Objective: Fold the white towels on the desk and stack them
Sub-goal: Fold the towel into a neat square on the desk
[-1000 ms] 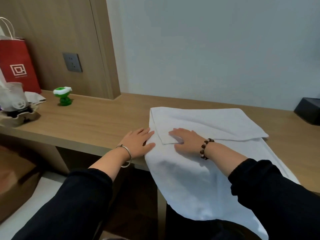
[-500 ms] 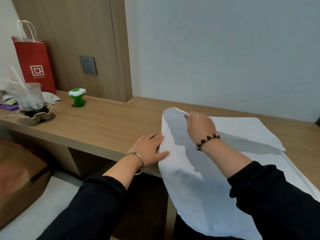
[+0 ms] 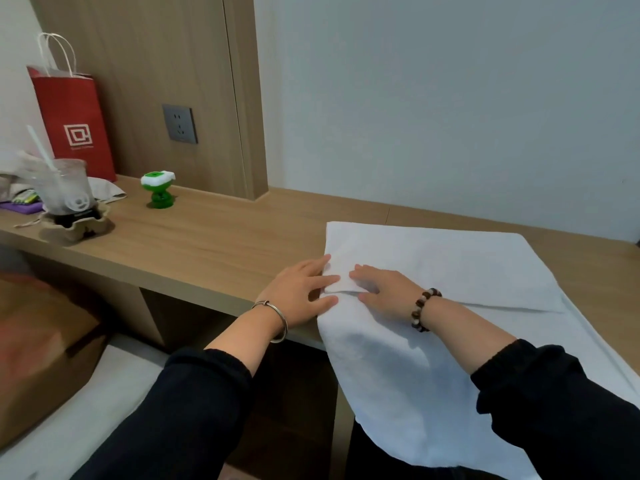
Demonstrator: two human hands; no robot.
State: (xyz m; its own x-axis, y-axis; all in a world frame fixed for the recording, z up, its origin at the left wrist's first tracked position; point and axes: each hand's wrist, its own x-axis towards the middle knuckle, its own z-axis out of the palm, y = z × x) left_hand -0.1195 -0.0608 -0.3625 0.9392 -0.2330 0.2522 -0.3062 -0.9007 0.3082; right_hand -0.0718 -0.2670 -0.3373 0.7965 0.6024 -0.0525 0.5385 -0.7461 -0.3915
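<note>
Towel (image 3: 433, 258) first: it is white, with its top layer folded over on itself. It lies on the right part of the table (image 3: 214, 244), and its near part hangs over the table's front edge toward your lap.

Your left hand (image 3: 298, 292) lies flat with the fingers spread. The palm is on the bare wood of the table and the fingertips touch the towel's left edge. Your right hand (image 3: 384, 289) is flat too, fingers straight, pressing the folded layer down near its left corner, close to the table's front edge. Neither hand pinches anything.

Expect soft, light, limp cloth that sags wherever you do not support it and keeps no shape of its own. It is not fragile, but it will probably slide on the smooth wood. The hanging part may also drag the rest toward the table's front edge once you lift your palms.

Take it by the corners or along an edge, pinching all the layers together, since a grab in the middle would likely bunch it. The hanging corners are hidden below your sleeves, so you cannot tell how they lie.
</note>
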